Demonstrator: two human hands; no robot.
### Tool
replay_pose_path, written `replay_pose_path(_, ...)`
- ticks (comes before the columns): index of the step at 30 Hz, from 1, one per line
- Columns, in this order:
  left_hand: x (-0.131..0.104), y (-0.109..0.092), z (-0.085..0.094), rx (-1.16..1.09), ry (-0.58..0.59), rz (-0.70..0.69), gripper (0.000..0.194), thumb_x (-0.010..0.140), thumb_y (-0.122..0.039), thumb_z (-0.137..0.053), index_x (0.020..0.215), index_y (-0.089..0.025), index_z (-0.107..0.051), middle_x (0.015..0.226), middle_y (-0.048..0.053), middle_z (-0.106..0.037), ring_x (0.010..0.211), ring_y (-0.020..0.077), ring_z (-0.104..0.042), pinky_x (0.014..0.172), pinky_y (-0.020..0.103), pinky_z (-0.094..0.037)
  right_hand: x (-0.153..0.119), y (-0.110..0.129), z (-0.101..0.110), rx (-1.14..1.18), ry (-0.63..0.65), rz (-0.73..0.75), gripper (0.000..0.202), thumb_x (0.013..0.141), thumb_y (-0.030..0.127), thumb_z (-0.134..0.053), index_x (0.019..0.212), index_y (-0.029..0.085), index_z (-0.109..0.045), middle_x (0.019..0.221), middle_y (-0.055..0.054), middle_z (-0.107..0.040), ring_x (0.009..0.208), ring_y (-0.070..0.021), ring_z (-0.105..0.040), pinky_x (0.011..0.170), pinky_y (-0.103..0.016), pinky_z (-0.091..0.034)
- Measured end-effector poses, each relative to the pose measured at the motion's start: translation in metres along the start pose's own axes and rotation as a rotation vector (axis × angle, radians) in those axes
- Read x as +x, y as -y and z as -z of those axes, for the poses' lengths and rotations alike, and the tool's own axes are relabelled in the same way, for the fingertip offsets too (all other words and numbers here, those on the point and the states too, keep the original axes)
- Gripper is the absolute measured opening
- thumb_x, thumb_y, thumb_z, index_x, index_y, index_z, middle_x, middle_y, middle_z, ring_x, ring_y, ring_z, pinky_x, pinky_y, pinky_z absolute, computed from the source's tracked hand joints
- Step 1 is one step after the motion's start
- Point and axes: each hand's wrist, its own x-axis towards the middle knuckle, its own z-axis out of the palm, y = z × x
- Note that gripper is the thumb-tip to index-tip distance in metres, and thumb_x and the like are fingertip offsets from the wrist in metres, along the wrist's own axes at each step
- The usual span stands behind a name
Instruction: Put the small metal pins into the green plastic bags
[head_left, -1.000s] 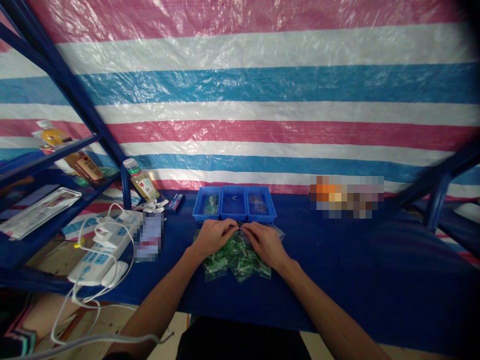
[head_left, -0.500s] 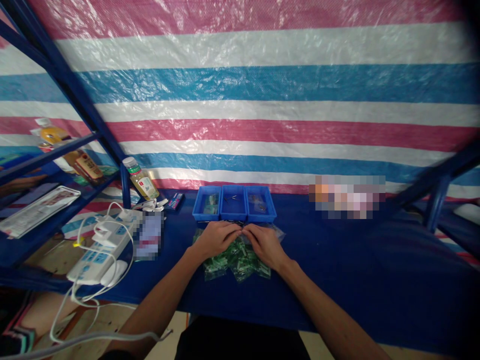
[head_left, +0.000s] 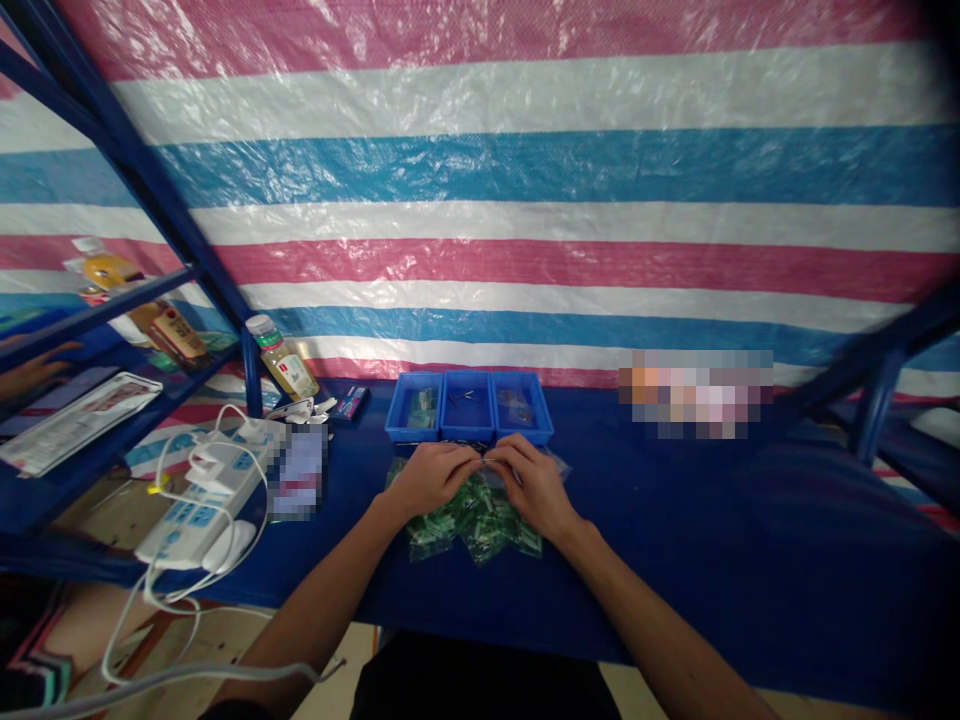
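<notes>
1 thin, pale piece (head_left: 488,460) now shows between the fingertips of the left hand (head_left: 433,480) and right hand (head_left: 534,485), just below the frame's centre. 0.5 s ago those fingertips met and hid it; since then the right fingers have risen slightly, suggesting that fine fingertip work continues. Both hands seem pinched on the piece, which looks small and straight, its detail too small to tell. Glossy green packets (head_left: 487,525) lie beneath.
</notes>
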Motion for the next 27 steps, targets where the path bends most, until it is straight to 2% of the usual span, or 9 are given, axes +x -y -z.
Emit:
replay_pose_path(8,-0.0002,0.002,0.0019,0.0,-0.006,0.014,0.029,0.106,-0.032,-0.044,0.102,-0.017,-0.068,0.088,0.005,-0.073,0.083,0.017,-0.069,0.077,0.027,-0.048,0.0009,-0.0023,0.0023,-0.03,-0.08,-0.004,0.019,0.103,0.024,-0.05,0.099,0.023,-0.069,0.102,-0.007,-0.065,0.09,-0.0195,-0.066,0.081,-0.031,-0.053)
replay_pose_path(27,-0.0013,0.0023,-0.004,-0.008,-0.102,-0.055,0.023,0.102,-0.026,-0.052,0.105,-0.017,-0.073,0.098,0.008,-0.077,0.088,0.0181,-0.072,0.082,0.03,-0.055,-0.0011,0.0006,-0.001,0.064,-0.012,-0.023,0.017,0.103,0.025,-0.049,0.101,0.023,-0.066,0.099,-0.007,-0.066,0.092,-0.0208,-0.066,0.084,-0.033,-0.054)
